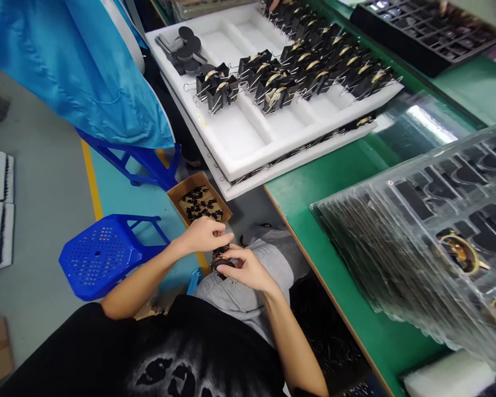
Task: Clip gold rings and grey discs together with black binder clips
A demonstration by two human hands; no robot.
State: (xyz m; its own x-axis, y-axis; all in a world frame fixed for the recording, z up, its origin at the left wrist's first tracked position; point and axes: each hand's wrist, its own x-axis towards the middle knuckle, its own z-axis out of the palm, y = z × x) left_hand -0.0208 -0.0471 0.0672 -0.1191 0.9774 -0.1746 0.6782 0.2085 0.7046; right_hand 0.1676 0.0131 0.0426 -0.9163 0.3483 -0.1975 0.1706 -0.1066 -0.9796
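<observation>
Over my lap, my two hands work close together. Fingers of my left hand [206,234] are closed on a black binder clip [221,251], partly hidden by the hand. My right hand [250,269] grips a round, dark watch case [222,264] with a thin gold-coloured edge, its thumb lying across the face. The clip sits right at the case's far side; whether its jaws are on the case I cannot make out. Just beyond my left hand, a cardboard box [227,214] holds many loose black binder clips.
A white foam tray [240,132] bears rows of clip-clamped watch parts and round black discs, stacked on another tray. Clear plastic trays [355,220] pile up on the green table [291,201]. A blue stool [97,253] stands left; a person in a blue garment [107,82] is beyond.
</observation>
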